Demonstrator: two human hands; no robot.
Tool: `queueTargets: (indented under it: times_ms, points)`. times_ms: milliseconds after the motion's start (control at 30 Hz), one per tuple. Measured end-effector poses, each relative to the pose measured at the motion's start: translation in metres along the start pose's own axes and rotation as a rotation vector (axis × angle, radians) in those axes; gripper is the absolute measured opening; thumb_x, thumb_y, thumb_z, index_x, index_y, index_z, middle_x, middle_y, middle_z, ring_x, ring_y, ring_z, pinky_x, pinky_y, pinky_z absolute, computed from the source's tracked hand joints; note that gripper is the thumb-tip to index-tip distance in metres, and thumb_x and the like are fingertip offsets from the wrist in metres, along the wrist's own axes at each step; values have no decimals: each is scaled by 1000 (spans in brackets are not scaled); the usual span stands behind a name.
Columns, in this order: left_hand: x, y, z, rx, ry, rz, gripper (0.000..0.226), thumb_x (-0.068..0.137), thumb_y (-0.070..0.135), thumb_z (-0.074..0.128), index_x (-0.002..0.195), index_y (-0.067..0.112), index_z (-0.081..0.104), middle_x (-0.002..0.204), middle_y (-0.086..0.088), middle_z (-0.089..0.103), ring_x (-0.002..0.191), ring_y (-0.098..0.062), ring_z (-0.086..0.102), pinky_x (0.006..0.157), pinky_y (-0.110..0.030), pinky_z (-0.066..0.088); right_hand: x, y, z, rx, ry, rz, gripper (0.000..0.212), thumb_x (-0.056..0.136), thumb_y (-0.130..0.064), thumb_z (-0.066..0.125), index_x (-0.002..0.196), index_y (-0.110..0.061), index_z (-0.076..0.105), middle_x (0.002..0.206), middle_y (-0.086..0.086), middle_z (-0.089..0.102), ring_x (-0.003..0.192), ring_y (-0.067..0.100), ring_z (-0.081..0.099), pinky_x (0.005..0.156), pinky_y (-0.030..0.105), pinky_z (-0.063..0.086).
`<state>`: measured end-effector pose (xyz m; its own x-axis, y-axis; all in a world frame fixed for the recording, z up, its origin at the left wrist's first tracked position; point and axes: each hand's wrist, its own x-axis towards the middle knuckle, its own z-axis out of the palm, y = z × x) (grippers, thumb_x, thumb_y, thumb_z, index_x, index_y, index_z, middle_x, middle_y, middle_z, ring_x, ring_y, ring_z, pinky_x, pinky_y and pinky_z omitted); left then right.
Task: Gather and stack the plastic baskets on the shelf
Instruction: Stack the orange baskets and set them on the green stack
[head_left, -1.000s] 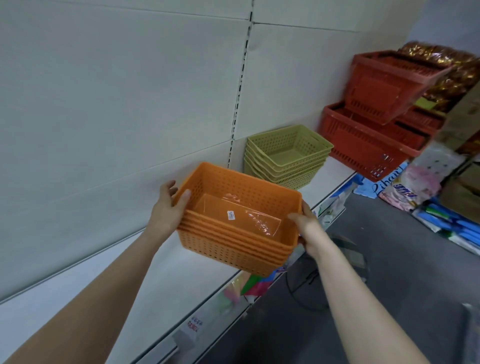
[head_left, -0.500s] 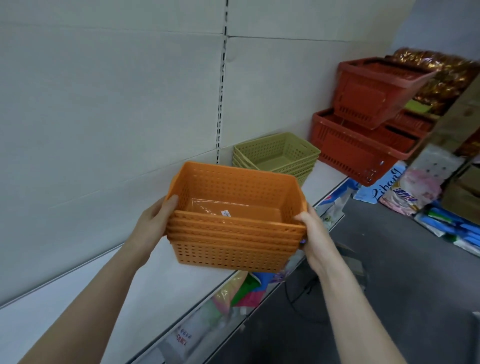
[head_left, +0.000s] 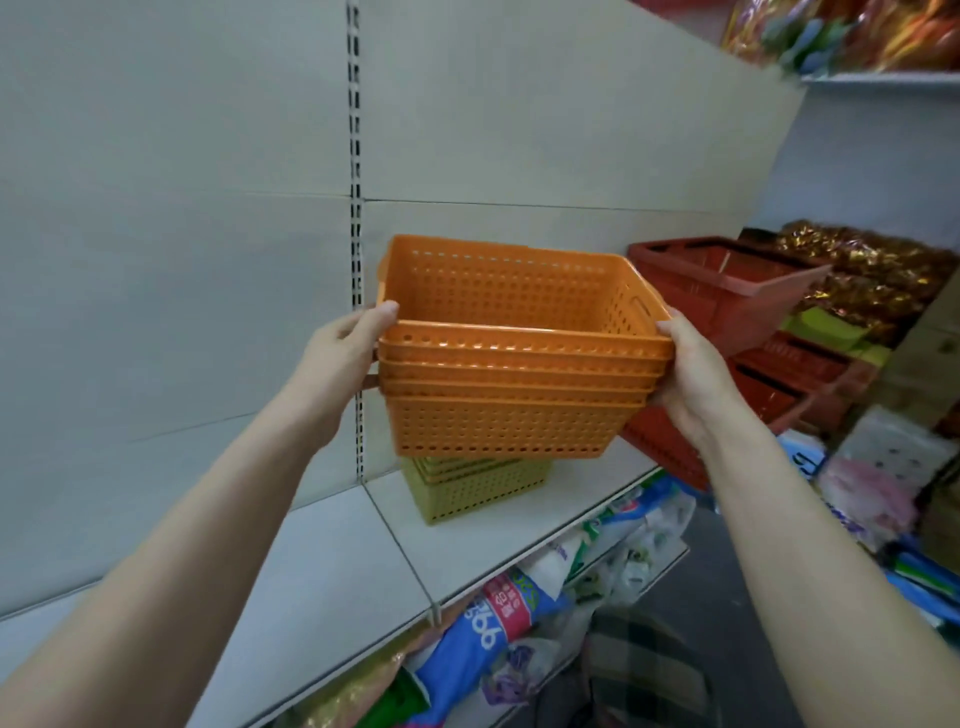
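Observation:
A nested stack of orange perforated plastic baskets hangs in the air in front of me. My left hand grips its left rim and my right hand grips its right rim. Directly below and behind it, a stack of green baskets stands on the white shelf; the orange stack hides its top. The orange stack's bottom is just above the green rims; I cannot tell whether they touch.
Red shopping baskets are piled on the shelf to the right, close to my right hand. Gold-wrapped goods lie behind them. Packaged goods fill the lower shelf. A slotted upright runs down the back panel.
Both hands have carried the orange stack up and to the right, from beside the green stack to right over it. My view has moved closer to the shelf.

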<state>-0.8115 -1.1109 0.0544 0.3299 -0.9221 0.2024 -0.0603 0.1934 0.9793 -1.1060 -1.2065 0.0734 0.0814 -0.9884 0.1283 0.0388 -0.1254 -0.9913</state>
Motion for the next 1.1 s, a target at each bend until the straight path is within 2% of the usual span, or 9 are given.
queueTargets:
  times_ms: [133,200,300,467,567,767,867,1000,1100]
  points:
    - [13,-18,42,-28,36,7,27,97,35,49,110,18,65,103,3,72,100,-12,67,94,-39,51,50,8,-29,43,7,-61,41,88,-19,37,112,-33,68,78,-3,68,70,14,61,62,30,48]
    - [16,-25,57,-37,40,28,22,98,31,48,117,28,59,104,9,71,96,-2,68,87,-29,53,74,14,-36,63,-2,-59,48,87,-19,36,126,-29,62,87,0,71,75,14,65,64,31,51]
    - [28,-38,70,-9,60,63,23,99,28,47,114,41,58,98,22,72,92,6,68,72,-15,54,106,26,-36,126,-41,-65,45,89,-15,35,114,-32,67,103,5,72,88,18,67,74,34,54]
    - [56,-62,70,18,102,50,31,100,31,44,129,36,56,106,21,73,99,4,67,75,-14,53,154,48,-22,163,-95,-40,42,88,-17,38,95,-33,75,102,10,69,90,25,62,80,38,49]
    - [70,-79,69,14,117,3,35,99,32,46,132,29,57,109,14,74,101,-1,68,80,-21,53,186,73,-16,110,-84,20,27,84,-26,45,93,-21,69,94,11,67,84,25,62,79,41,47]
    - [84,-112,66,52,158,-134,44,94,41,51,136,27,54,115,10,70,106,-6,66,91,-31,53,220,130,-6,-39,-193,154,34,96,-31,38,112,-27,68,102,8,75,88,23,69,71,33,52]
    - [82,-133,71,138,217,-226,45,94,45,50,136,29,52,109,21,60,113,-8,53,105,-34,39,223,167,-7,-129,-232,176,42,94,-47,39,125,-27,59,109,1,69,101,20,64,75,34,52]
    - [80,-151,83,77,244,-267,45,91,60,45,131,41,48,124,12,62,118,-14,57,97,-41,48,231,181,-5,-211,-143,40,37,100,-38,34,132,-27,48,108,-11,62,100,6,61,85,33,48]
    - [81,-153,101,25,302,-270,42,97,52,39,135,36,43,122,7,63,108,-11,63,76,-30,52,247,176,-5,-294,-195,-37,35,102,-31,31,126,-20,54,111,-2,64,102,17,60,86,31,42]
